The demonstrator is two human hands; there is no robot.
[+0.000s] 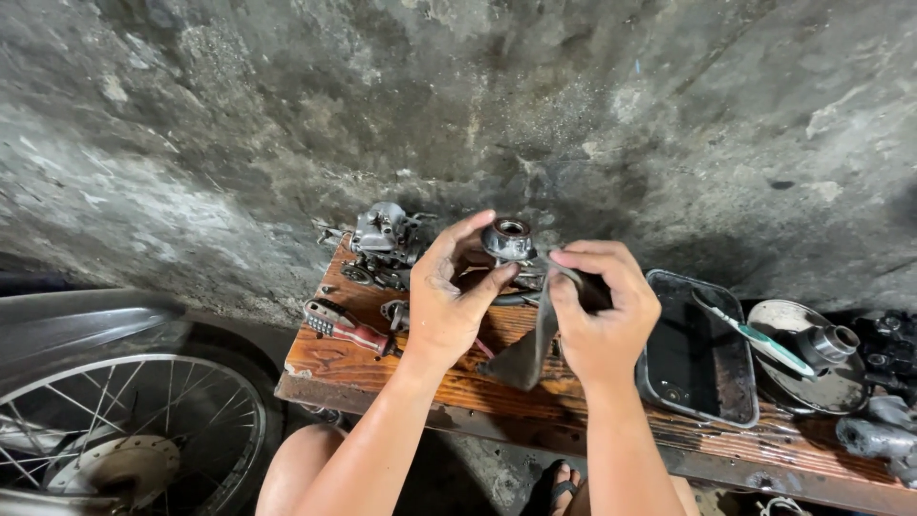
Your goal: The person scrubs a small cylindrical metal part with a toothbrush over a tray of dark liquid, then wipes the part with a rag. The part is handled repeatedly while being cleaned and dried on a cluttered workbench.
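Head view: the left hand (449,296) was curled, w/ its fingers pinching a small round grey metal part with a hole in its top (507,238). That part was up in the air, just over the back of the worn brown wood table (382,368). The right hand (600,311) was closed tight on a dark grey rag (528,349). The rag hung down from the fist & its top end touched the round part. The 2 hands were close together, almost touching.

On the table, left of the hands, lay a red-handled tool (346,328). Behind it sat a lumpy silver metal engine part (382,239), near the grey stone wall (458,105). Right of the hands sat a black tray w/ dark oily liquid (740,401), & a green-and-white toothbrush (755,334) lay over its corner. Next to that was a round metal dish (841,387) w/ a short grey metal tube (827,344) on it.

Bottom left, a spoked wheel (115,430) stood near the table. The person's bare knee (296,468) & a foot in a sandal (559,483) showed under the table edge.
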